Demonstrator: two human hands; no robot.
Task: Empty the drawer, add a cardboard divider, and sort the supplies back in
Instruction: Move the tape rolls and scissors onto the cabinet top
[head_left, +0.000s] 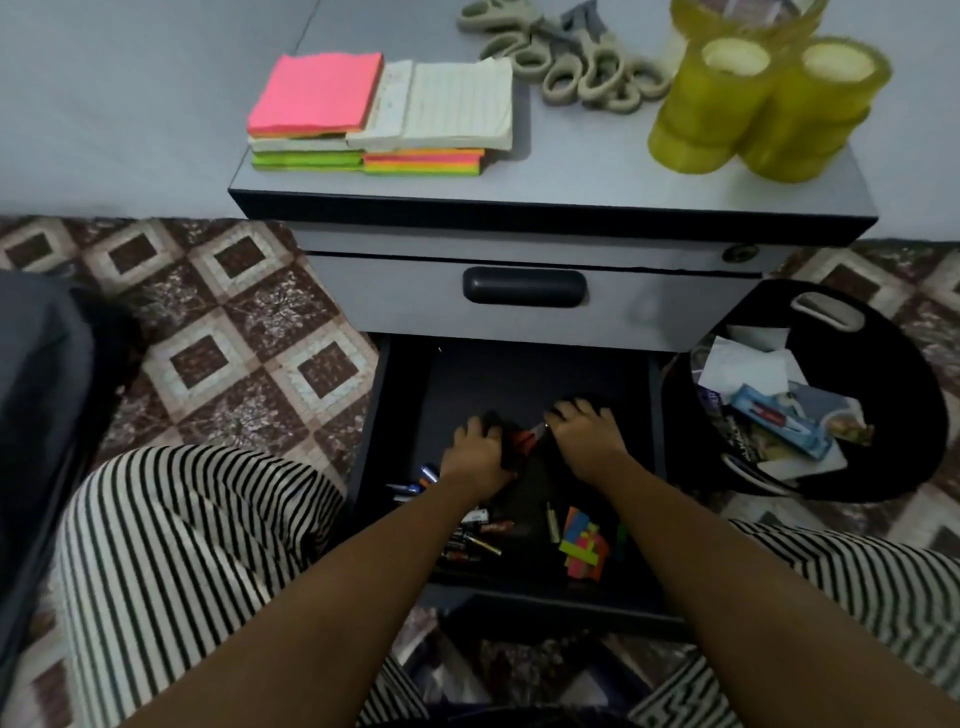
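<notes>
My left hand (475, 454) and right hand (587, 434) both clench a dark bundle (522, 446), to clear it from the drawer (540, 364)

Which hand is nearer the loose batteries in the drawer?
Left. The left hand is just beyond the batteries; the right hand is farther right. Both grip a dark bundle.

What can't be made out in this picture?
Head view:
1. Dark item held by left hand and right hand: fingers and drawer shadow hide what it is.
2. Top tape roll: cut off by upper edge.
3. Batteries: labels too small, blurred.
</notes>
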